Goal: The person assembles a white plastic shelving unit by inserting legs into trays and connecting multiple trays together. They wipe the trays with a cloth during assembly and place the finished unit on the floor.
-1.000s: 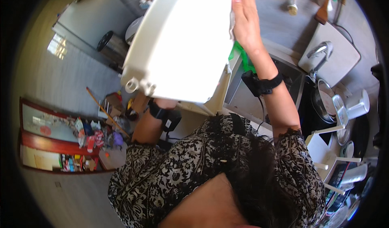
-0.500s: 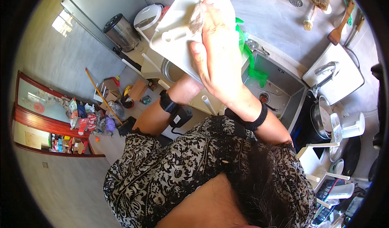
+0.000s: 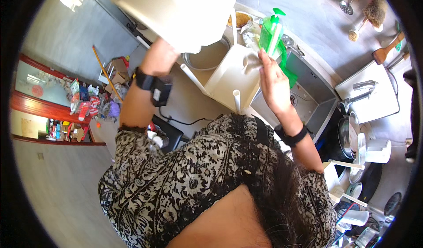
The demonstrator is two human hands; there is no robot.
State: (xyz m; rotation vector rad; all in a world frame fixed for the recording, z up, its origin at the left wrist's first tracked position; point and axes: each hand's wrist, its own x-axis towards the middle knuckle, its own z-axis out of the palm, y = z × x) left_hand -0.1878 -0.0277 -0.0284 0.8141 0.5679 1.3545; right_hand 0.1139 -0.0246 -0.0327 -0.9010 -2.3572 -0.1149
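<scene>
A white plastic shelf panel is held up at the upper left, tilted and very bright. Its near edge rests in my left hand; the fingers are hidden behind it. To the right, my right hand has its fingers closed on a crumpled greyish-white cloth. The cloth is just above a white plastic rack piece with upright posts, apart from the raised panel. Close beyond the right fingertips stands a green pump bottle.
A steel sink with green plastic hanging at its edge lies to the right. A round metal pot sits behind the rack piece, a food bowl further back. Faucet, pans and more white rack parts fill the right side.
The panel has moved up and left with my left hand. My right hand has come off its face and moved right and down with the cloth, uncovering the rack piece and bottle.
</scene>
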